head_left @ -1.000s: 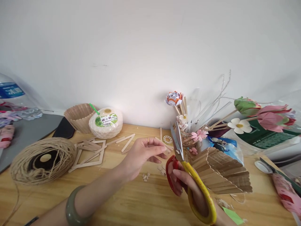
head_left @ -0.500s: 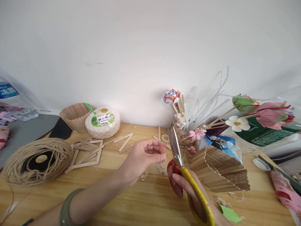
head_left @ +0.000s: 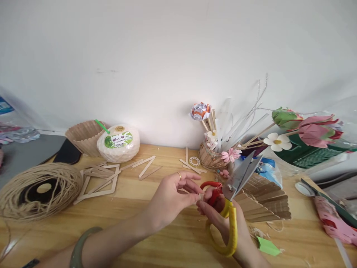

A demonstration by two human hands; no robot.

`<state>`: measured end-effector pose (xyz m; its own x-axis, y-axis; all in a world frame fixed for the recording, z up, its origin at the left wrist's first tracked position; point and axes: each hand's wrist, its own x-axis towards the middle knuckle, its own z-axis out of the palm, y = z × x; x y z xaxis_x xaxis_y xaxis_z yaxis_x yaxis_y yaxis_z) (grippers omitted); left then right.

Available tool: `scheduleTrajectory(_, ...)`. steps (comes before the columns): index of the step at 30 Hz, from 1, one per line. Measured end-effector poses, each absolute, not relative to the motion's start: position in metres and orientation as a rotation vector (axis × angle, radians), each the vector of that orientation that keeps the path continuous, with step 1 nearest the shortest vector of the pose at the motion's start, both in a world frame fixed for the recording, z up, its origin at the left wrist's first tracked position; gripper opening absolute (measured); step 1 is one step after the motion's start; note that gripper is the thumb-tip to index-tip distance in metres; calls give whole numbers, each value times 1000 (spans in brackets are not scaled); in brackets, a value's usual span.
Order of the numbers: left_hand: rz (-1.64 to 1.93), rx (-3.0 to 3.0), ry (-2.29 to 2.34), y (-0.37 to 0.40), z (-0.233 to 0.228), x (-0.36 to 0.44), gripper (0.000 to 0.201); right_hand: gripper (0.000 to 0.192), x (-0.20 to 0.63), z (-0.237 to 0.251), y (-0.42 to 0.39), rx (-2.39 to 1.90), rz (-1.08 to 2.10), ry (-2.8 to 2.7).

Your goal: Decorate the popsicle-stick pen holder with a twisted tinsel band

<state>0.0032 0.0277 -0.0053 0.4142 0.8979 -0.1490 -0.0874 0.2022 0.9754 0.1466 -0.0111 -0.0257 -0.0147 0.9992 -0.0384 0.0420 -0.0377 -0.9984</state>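
Observation:
My right hand (head_left: 237,223) has its fingers through the handles of a pair of scissors (head_left: 232,208), one handle red and one yellow. The blades point up and to the right, a little apart. My left hand (head_left: 170,199), with a ring on one finger, pinches a tiny pale piece (head_left: 201,196) that looks like wood. Fingertips of my right hand meet it from the other side. Behind my hands lie loose craft sticks (head_left: 192,166) and a small wooden ring (head_left: 194,161).
On the left are a twine coil (head_left: 63,190), a stick frame (head_left: 114,178), a stick-built basket (head_left: 80,137) and a wrapped coconut (head_left: 119,150). A flower-filled pot (head_left: 206,158), another stick-built basket (head_left: 262,204) and a green paper scrap (head_left: 267,246) are on the right.
The scissors have turned so the blades now lean right. My right hand has come up and its fingertips meet my left hand's at the small piece. The view has shifted slightly.

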Motion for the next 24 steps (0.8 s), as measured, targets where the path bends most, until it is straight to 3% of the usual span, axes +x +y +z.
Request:
scheduleTrajectory(5, 763, 1066, 905, 27, -8, 6, 13, 26, 149, -27, -11, -1269, 1192, -1196)
scheduleTrajectory(11, 876, 1066, 911, 28, -3, 1, 7, 31, 153, -28, -10, -1280, 1253, -1360)
scheduleTrajectory(24, 1044, 927, 892, 30, 8, -3, 10, 45, 150, -26, -21, -1250, 1349, -1549)
